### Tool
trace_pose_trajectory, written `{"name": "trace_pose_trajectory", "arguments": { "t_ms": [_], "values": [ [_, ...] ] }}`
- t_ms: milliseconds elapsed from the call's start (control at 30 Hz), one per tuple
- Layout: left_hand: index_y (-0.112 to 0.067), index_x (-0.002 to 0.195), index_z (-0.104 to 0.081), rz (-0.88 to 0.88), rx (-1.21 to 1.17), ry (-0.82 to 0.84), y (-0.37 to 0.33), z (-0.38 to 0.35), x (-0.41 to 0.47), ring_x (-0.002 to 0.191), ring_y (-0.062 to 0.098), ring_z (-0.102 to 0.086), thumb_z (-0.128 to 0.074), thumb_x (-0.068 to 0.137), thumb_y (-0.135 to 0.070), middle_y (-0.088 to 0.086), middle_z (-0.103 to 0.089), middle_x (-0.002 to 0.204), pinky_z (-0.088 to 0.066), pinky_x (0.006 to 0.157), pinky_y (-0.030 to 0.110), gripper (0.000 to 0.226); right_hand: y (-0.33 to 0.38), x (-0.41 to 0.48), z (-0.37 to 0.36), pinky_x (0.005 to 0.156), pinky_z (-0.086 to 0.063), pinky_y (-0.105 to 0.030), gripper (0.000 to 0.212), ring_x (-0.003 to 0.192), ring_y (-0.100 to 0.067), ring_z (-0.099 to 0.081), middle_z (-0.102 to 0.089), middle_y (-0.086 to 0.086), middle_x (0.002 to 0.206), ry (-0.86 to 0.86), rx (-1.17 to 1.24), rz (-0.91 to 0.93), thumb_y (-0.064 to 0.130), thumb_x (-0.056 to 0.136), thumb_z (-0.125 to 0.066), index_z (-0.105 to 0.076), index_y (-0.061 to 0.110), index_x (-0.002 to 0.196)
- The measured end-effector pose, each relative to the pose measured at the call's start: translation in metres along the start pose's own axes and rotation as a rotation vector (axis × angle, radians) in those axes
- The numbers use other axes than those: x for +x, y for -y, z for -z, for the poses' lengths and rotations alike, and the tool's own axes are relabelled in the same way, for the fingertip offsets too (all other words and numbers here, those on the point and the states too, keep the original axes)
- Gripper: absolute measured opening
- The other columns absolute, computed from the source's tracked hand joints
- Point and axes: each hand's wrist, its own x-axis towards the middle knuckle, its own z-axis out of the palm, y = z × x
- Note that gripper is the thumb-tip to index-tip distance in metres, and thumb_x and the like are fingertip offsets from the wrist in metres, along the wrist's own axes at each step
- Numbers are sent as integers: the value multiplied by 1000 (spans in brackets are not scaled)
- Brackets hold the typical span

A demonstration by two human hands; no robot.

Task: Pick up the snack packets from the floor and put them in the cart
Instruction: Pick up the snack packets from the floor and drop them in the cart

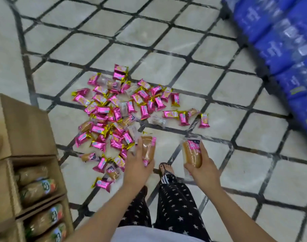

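Note:
A heap of several pink-and-gold snack packets (114, 110) lies scattered on the tiled floor ahead of me, with a few clear-wrapped brown cakes among them. My left hand (138, 165) grips one brown cake packet (148, 147) just above the near edge of the heap. My right hand (201, 168) holds another brown cake packet with a pink label (192, 152) to the right of the heap. A few pink packets (184, 117) lie apart at the right. No cart is in view.
Open cardboard boxes (27, 130) with wrapped goods stand at the left. Blue shrink-wrapped bottle packs (280, 41) are stacked at the upper right. My feet and star-patterned trousers (173, 198) are directly below the hands. Tiled floor (245, 137) spreads to the right.

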Motion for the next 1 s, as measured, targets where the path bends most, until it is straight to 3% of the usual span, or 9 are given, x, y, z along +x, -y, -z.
{"name": "trace_pose_trajectory", "arguments": {
  "t_ms": [100, 167, 267, 367, 433, 533, 667, 833, 1000],
  "values": [
    [-33, 155, 0, -107, 75, 43, 14, 38, 2, 103, 32, -52, -65, 90, -39, 19, -45, 128, -41, 84, 33, 93, 1, -40, -21, 65, -41, -29, 93, 85, -17, -57, -58, 1, 103, -52, 148, -66, 42, 81, -70, -10, 46, 152],
    [-32, 155, -4, -137, 143, 84, 28, 55, 2, 97, 30, -53, -69, 86, -42, 20, -55, 122, -44, 77, 32, 95, -7, -69, -35, 71, -47, -28, 92, 89, -15, -59, -58, 4, 106, -106, 282, -114, 40, 80, -71, -11, 49, 150],
    [-42, 153, 2, -137, 232, 156, 42, 67, -4, 110, 40, -52, -69, 76, -57, 24, -54, 126, -50, 81, 40, 106, -28, -112, -48, 80, -51, -35, 94, 90, -15, -58, -54, 8, 107, -160, 372, -219, 40, 79, -72, -10, 53, 149],
    [-45, 152, 8, -175, 326, 216, 30, 58, -20, 112, 40, -54, -72, 72, -60, 22, -51, 132, -51, 85, 43, 114, -59, -149, -55, 70, -46, -27, 93, 83, -13, -56, -49, 7, 104, -199, 406, -356, 39, 81, -73, -12, 46, 152],
    [-40, 153, 4, -215, 378, 281, 6, 41, -37, 101, 34, -57, -74, 76, -51, 18, -49, 123, -51, 83, 38, 110, -82, -170, -56, 62, -43, -21, 94, 81, -10, -58, -53, 6, 105, -266, 457, -428, 38, 81, -74, -12, 47, 151],
    [-37, 155, 1, -361, 464, 392, -33, 3, -61, 88, 30, -57, -74, 78, -46, 14, -49, 113, -42, 67, 31, 108, -117, -199, -54, 69, -42, -29, 93, 90, -17, -56, -53, 4, 108, -398, 557, -542, 35, 80, -75, -15, 46, 151],
    [-44, 152, 7, -538, 541, 472, -79, -50, -88, 90, 32, -59, -72, 78, -44, 14, -42, 120, -49, 74, 34, 108, -161, -236, -49, 78, -46, -35, 94, 94, -20, -56, -52, 1, 110, -535, 685, -659, 35, 80, -75, -13, 49, 151],
    [-49, 149, 5, -745, 639, 562, -126, -107, -146, 71, 24, -51, -73, 79, -43, 3, -36, 104, -41, 63, 30, 105, -221, -289, -47, 65, -42, -26, 96, 85, -13, -55, -53, 4, 108, -664, 823, -754, 28, 81, -76, -13, 43, 153],
    [-46, 152, 2, -869, 758, 670, -150, -173, -227, 61, 14, -42, -76, 77, -38, 1, -34, 100, -35, 60, 29, 108, -296, -356, -49, 73, -53, -38, 98, 84, -14, -59, -56, 1, 103, -733, 903, -866, 33, 78, -75, -11, 52, 149]
  ]
}}
